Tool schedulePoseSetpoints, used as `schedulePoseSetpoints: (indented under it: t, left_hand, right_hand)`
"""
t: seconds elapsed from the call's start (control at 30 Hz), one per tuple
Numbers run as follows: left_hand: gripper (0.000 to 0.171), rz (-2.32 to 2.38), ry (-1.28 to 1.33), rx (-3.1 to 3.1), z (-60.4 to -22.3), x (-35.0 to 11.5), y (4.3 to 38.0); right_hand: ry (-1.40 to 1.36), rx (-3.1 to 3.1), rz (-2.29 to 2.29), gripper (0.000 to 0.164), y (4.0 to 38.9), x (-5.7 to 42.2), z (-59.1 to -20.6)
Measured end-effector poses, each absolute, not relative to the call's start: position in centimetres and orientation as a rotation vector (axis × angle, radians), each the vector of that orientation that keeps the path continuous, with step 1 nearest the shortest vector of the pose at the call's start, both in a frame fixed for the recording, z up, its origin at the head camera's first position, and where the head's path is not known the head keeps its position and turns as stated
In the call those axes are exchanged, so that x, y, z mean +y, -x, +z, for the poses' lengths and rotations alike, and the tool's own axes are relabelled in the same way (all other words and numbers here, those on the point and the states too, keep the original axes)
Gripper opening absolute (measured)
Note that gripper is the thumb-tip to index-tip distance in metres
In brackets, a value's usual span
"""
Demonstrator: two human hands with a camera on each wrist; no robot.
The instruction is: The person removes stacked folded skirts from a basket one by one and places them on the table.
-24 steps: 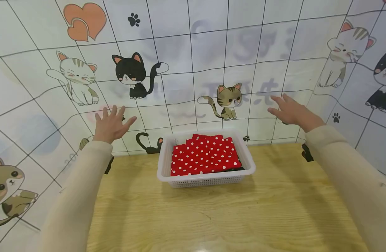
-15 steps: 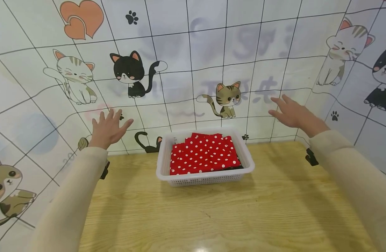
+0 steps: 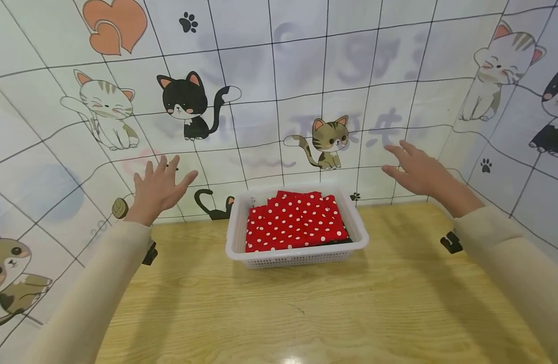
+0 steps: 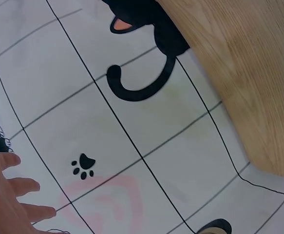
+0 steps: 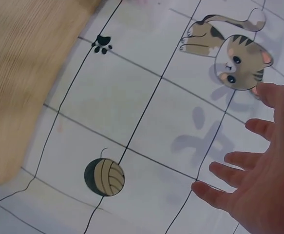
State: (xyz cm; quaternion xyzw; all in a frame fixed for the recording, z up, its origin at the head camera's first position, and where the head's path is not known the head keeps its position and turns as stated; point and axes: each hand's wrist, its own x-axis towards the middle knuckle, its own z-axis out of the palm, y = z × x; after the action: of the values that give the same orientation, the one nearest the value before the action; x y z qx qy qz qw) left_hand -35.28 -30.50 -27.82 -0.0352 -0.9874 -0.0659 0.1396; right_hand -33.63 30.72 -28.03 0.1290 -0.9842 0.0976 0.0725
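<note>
A white plastic basket (image 3: 297, 259) with perforated sides stands on the wooden table against the back wall. Folded red cloth with white dots (image 3: 294, 222) fills most of it, and a strip of something dark shows beneath the cloth at the front right. To the left of the basket, my left hand (image 3: 158, 189) hovers with its fingers spread, touching nothing. On the opposite side my right hand (image 3: 417, 169) is also raised, fingers extended and holding nothing. Each wrist view shows its own hand, left (image 4: 10, 195) and right (image 5: 258, 165), in front of the patterned wall covering.
A white sheet with grid lines and cartoon cats (image 3: 261, 116) covers the walls behind and at both sides. Bare wood of the table (image 3: 279, 313) stretches in front of the basket. Black devices (image 3: 451, 242) sit under both wrists.
Both hands have drawn back and lowered slightly, still with fingers extended. The head view has tilted down a little. The basket and cloth stay where they were.
</note>
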Motion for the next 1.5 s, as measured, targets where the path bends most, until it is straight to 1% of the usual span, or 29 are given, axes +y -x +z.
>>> schedulePoseSetpoints:
  t: [0.2,0.4,0.77,0.9,1.1,1.33,1.5]
  left_hand:
    - [0.098,-0.251,0.124,-2.835,-28.1,-29.2,34.0]
    - [0.092,-0.382,0.164,-2.768,-29.7,-27.4,32.5]
    - [0.076,-0.954,0.197,-2.606,-33.9,-23.0,29.6]
    - [0.07,-1.2,0.159,-2.555,-35.0,-21.4,28.8]
    - [0.066,-1.436,0.135,-2.547,-36.0,-19.3,28.2]
    - [0.06,-1.687,0.173,-2.515,-37.0,-16.9,28.3]
    - [0.063,-1.861,0.133,-2.518,-37.8,-15.4,28.8]
  right_hand:
    - [-0.429,-2.92,0.362,0.075,31.8,29.7,-28.3]
    - [-0.476,-2.898,0.513,0.073,29.9,28.7,-29.3]
    - [-0.518,-2.787,0.856,0.068,27.4,26.0,-32.1]
    - [-0.514,-2.754,1.007,0.067,26.6,25.1,-33.0]
    - [-0.512,-2.715,1.201,0.065,26.1,23.7,-34.1]
    - [-0.507,-2.699,1.355,0.062,26.4,21.8,-35.3]
    - [-0.492,-2.746,1.392,0.064,26.8,20.0,-35.7]
